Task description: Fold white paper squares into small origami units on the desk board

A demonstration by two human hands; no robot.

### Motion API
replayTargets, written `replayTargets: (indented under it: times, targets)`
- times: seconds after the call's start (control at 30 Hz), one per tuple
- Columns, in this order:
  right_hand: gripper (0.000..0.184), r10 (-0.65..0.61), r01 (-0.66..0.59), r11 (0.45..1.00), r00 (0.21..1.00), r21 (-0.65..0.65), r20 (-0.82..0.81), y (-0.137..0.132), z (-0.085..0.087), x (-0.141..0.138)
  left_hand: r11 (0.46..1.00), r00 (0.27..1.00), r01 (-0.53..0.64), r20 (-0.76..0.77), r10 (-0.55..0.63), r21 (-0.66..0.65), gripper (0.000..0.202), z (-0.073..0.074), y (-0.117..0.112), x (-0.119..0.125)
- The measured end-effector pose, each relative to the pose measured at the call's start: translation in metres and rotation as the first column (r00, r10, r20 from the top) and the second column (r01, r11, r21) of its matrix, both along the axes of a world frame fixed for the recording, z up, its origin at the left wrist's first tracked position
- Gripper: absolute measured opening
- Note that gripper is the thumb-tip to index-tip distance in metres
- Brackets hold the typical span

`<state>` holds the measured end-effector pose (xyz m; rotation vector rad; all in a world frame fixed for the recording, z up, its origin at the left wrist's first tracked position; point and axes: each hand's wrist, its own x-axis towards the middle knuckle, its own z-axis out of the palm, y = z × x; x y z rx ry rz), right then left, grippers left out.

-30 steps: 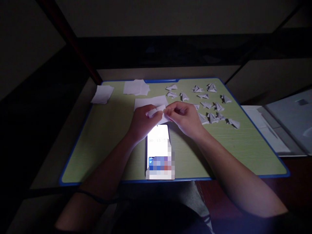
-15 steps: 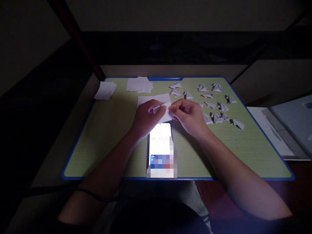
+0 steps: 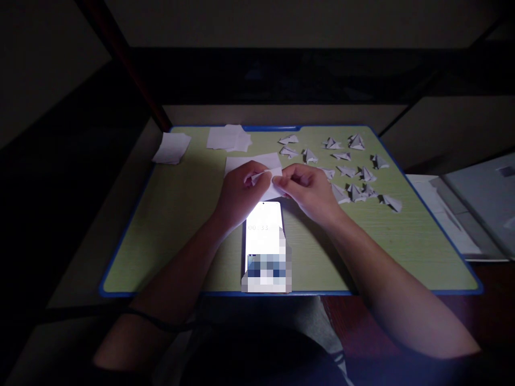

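Observation:
A small white sheet of paper (image 3: 276, 172) is pinched between my two hands above the middle of the table. My left hand (image 3: 246, 187) is closed on its left part, thumb on top. At the right, my right hand (image 3: 308, 188) grips it with thumb and bent forefinger, the thumb tip close to the left thumb. Part of the sheet is hidden behind the fingers, so its folds are hard to make out. Under and behind the hands lies another white paper (image 3: 253, 159). Just below the hands, a lit phone (image 3: 263, 230) rests on the table with a timer showing.
Several folded paper figures (image 3: 356, 192) are spread over the right of the green, blue-edged table (image 3: 169, 230). Loose paper stacks lie at the back left (image 3: 172, 148) and back middle (image 3: 227, 138). Beyond the right edge is an open box (image 3: 462, 214).
The right thumb has shifted left along the paper, nearer the left thumb. The left hand keeps its hold. The whole view has moved slightly.

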<state>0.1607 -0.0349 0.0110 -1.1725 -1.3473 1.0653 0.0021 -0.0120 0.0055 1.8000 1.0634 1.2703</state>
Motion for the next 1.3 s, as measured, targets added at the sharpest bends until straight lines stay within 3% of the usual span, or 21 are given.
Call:
replayTargets:
  times: [0.2,0.53,1.07,1.3]
  targets:
    - [0.022,0.048,-0.047,0.999,0.999,0.02,-0.014,0.0007,-0.0013,0.0024,0.999,1.0,0.002,-0.021,-0.003,-0.05,0.007,0.0042,-0.0033,0.0007]
    - [0.031,0.049,-0.049,0.999,0.997,-0.002,-0.064,0.0001,0.0033,0.0003,0.997,0.999,0.027,0.04,-0.024,-0.072,0.012,0.0046,-0.0021,0.0005]
    - [0.023,0.082,-0.084,0.996,0.983,-0.001,-0.166,0.0024,-0.004,0.0044,0.994,0.995,0.059,0.088,-0.051,-0.097,0.015,0.0047,-0.0015,0.0001]
    - [0.028,0.095,-0.093,0.996,0.978,0.014,-0.184,0.0028,-0.0045,0.0052,0.997,0.99,0.07,0.128,-0.064,-0.043,0.015,0.0038,-0.0016,0.0009]
